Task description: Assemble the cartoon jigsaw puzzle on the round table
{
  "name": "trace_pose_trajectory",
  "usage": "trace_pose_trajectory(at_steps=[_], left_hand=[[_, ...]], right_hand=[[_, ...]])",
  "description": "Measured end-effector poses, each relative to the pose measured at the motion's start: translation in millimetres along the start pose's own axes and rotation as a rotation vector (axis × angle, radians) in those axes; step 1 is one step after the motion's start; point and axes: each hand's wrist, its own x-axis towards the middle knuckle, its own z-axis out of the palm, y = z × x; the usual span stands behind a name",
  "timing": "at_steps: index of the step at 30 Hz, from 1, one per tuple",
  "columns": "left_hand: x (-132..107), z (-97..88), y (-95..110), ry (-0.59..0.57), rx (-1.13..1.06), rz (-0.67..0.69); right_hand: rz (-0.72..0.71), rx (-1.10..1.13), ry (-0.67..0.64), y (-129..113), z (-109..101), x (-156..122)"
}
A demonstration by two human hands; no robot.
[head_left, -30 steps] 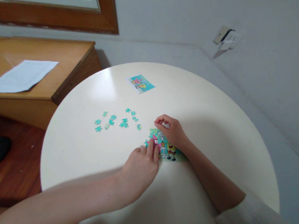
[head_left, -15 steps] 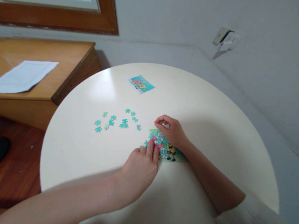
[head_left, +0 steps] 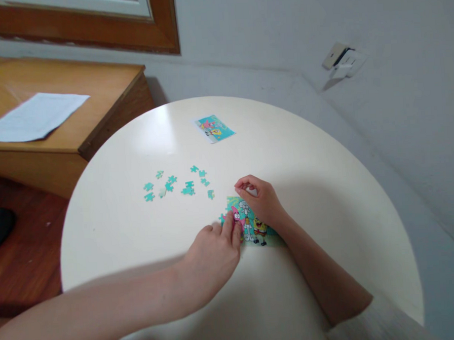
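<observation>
A partly joined cartoon jigsaw puzzle [head_left: 248, 228] lies near the middle of the round table, with a pink starfish, a squid figure and a yellow sponge figure on it. My left hand [head_left: 212, 252] rests over its left side, fingers stretched out and their tips on the pink figure. Over the puzzle's upper right part sits my right hand [head_left: 261, 198], thumb and fingertips drawn together in a pinch; whether anything is between them cannot be made out. That hand and its forearm hide the right side of the puzzle. Several loose green puzzle pieces [head_left: 189, 190] lie to the upper left.
A small picture card [head_left: 219, 131] with the same cartoon figures lies toward the far side of the white round table [head_left: 112, 237]. At the left stands a wooden desk [head_left: 108, 85] with a white paper sheet [head_left: 37, 116]. A wall socket [head_left: 345, 62] is at the right.
</observation>
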Motion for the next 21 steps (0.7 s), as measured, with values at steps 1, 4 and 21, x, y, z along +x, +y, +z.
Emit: trace_pose_trajectory(at_steps=[1,4,21], left_hand=[[-0.1,-0.2,-0.1,0.001,0.003,0.002],[0.0,0.1,-0.3,0.001,0.015,0.005],[-0.8,4.1,-1.0,0.053,0.007,-0.003]], right_hand=[[0.000,-0.001,0.000,-0.1,0.0,0.0],[-0.005,-0.004,-0.002,-0.3,0.1,-0.1],[-0.025,-0.012,-0.016,1.0,0.3,-0.8]])
